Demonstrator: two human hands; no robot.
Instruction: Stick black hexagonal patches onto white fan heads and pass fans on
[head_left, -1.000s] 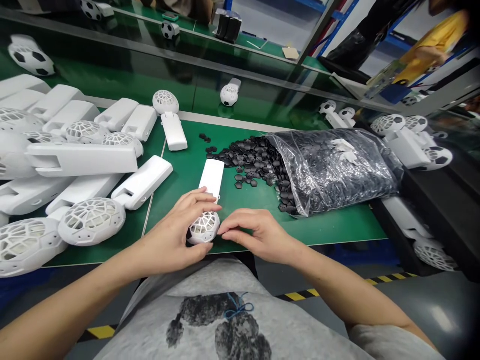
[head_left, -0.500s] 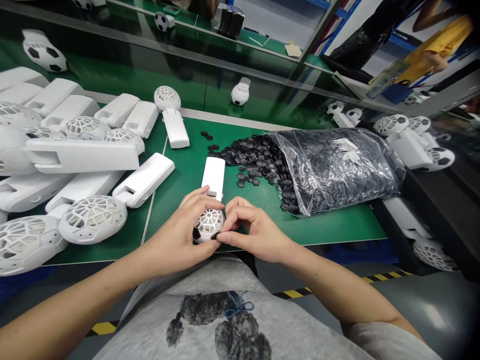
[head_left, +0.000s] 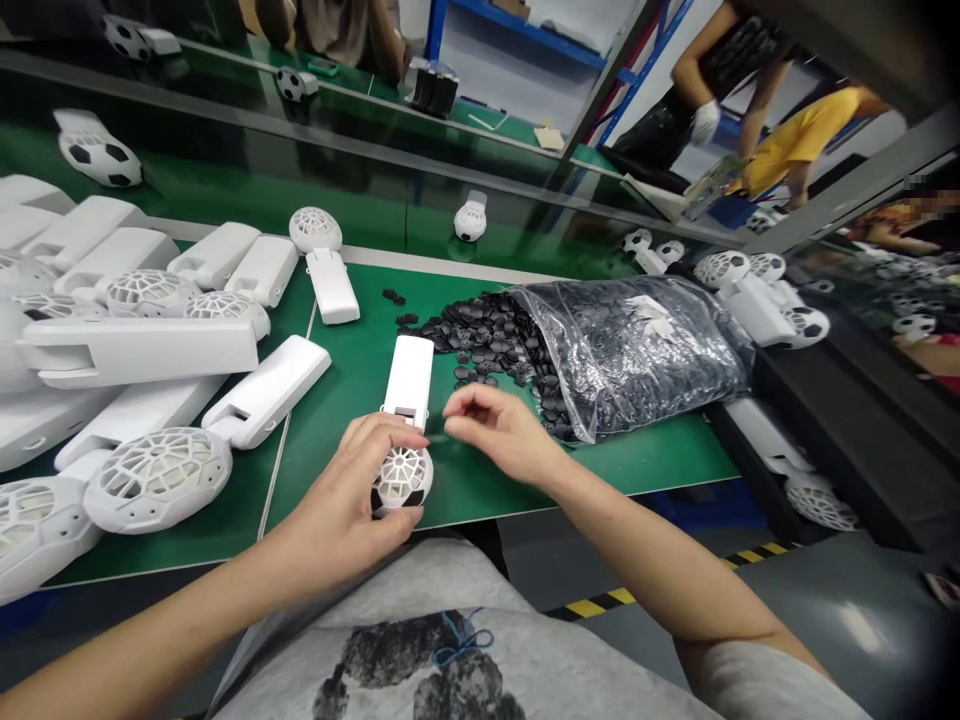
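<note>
My left hand (head_left: 349, 495) is closed around the round head of a white handheld fan (head_left: 409, 375), with fingers over the far rim and the thumb at the near edge. The fan's slotted grille faces up, and black patches show on its near rim. Its handle points away from me on the green table. To the right of the fan, my right hand (head_left: 502, 432) hovers with curled fingers, thumb and index finger apart, and nothing visible between them. Beyond it lies a heap of small black plastic pieces (head_left: 484, 330), spilling from a clear plastic bag (head_left: 637, 350).
Several white fans (head_left: 157, 480) are piled on the left. One fan (head_left: 330, 285) lies behind mine. Across the far edge runs a dark green belt (head_left: 360, 215) carrying fans with football patterns. More fans rest on a black surface (head_left: 840, 400) at right. Other people stand beyond.
My right hand has left the fan's near rim and moved up and away to the right, its fingers parting. My left hand keeps hold of the fan. The whole view has shifted slightly.
</note>
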